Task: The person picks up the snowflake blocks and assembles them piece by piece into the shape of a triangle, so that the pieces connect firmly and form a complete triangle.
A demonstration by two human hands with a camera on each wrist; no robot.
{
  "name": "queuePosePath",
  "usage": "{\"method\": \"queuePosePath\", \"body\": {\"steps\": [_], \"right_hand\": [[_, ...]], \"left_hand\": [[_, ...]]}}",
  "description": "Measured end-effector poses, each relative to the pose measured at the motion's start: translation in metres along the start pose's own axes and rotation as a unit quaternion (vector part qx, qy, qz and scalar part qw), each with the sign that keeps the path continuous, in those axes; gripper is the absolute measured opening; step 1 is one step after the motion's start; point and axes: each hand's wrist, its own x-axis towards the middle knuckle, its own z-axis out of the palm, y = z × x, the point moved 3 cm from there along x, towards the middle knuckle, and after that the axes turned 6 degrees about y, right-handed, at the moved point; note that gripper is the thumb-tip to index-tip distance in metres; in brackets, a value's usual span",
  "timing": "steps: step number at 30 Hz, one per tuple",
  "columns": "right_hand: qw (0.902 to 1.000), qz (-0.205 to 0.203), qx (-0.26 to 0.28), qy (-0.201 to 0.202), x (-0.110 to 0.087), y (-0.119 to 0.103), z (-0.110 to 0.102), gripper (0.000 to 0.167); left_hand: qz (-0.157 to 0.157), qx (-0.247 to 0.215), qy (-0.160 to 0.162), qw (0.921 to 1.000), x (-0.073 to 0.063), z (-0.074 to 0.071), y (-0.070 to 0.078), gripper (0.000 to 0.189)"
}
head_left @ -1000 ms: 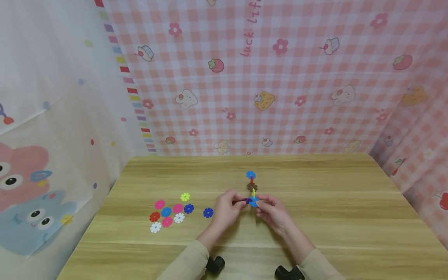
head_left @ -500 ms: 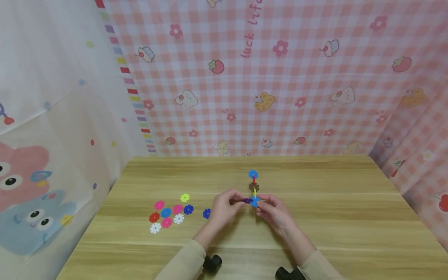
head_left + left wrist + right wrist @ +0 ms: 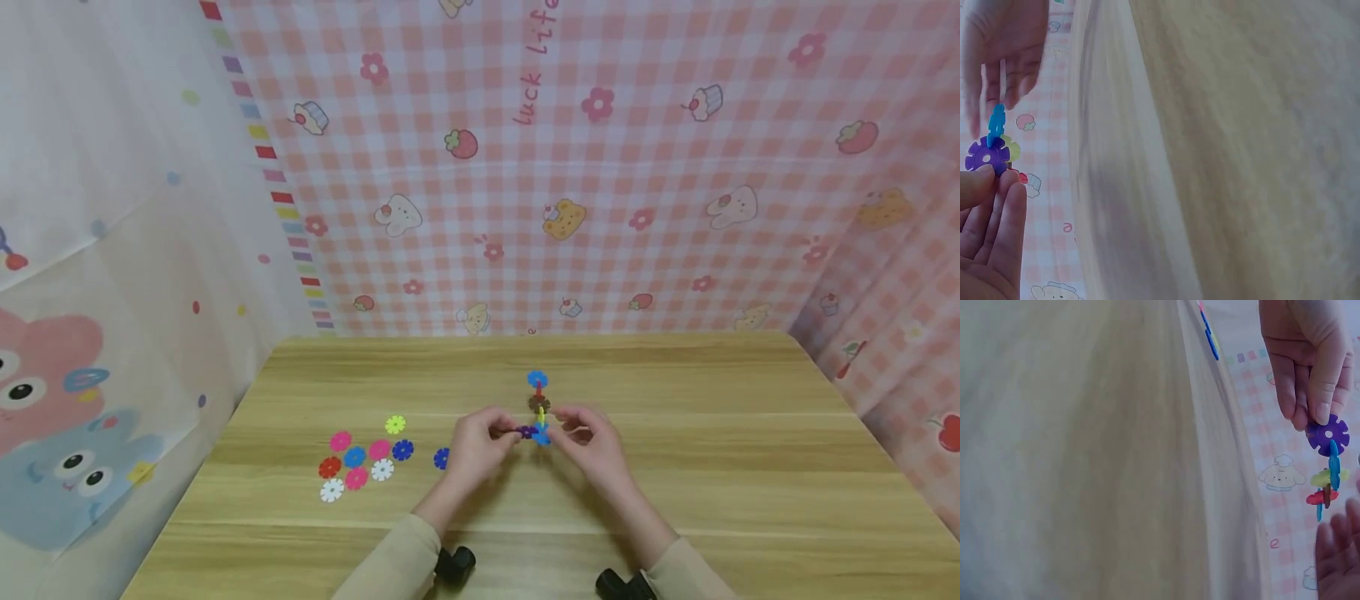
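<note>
My left hand (image 3: 480,446) pinches a purple notched interlocking disc (image 3: 1327,434) between thumb and fingers. A blue disc (image 3: 997,123) is slotted into the purple one. From there a chain runs away from me: a yellow disc (image 3: 542,417), a brown disc (image 3: 538,404), a red disc (image 3: 1316,498) seen edge-on in the head view, and another blue disc (image 3: 537,379) at the far end. The chain is held up off the table. My right hand (image 3: 596,442) is beside the near blue disc, its fingers loosely spread and apart from it in the left wrist view.
On the wooden table (image 3: 750,467), several loose discs lie flat at the left, among them a red disc (image 3: 329,467) and a white disc (image 3: 332,490). A dark blue disc (image 3: 442,458) is partly hidden by my left hand. A checked cloth (image 3: 675,167) hangs behind.
My right hand has let go of the near blue disc and its fingers have spread apart. My left hand keeps its pinch on the purple disc, and the chain has shifted slightly left.
</note>
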Motion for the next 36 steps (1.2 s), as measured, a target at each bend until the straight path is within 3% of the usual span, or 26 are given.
{"method": "queuePosePath", "body": {"steps": [3,6,16,26,31,36], "right_hand": [[0.9977,-0.057,-0.035,-0.004,0.000,-0.005,0.000,0.028],[0.9955,-0.078,-0.052,-0.007,-0.001,-0.007,0.002,0.024],[0.9970,-0.060,-0.043,0.023,-0.001,-0.012,0.008,0.014],[0.9979,-0.043,-0.035,0.035,-0.001,-0.012,0.008,0.010],[0.9977,-0.034,-0.049,0.033,-0.001,-0.011,0.006,0.011],[0.9967,-0.032,-0.067,0.035,-0.001,-0.009,0.004,0.009]], "left_hand": [[0.007,0.004,0.006,1.0000,-0.001,0.001,0.002,0.011],[0.018,0.002,0.012,0.9998,-0.001,0.002,0.006,0.012],[0.012,-0.004,0.014,0.9998,-0.003,0.007,0.015,0.011],[0.014,-0.011,-0.002,0.9998,-0.004,0.007,0.013,0.009],[0.011,-0.005,-0.020,0.9997,-0.004,-0.005,0.004,0.007],[0.007,0.031,-0.020,0.9993,-0.002,-0.032,-0.013,0.005]]}}
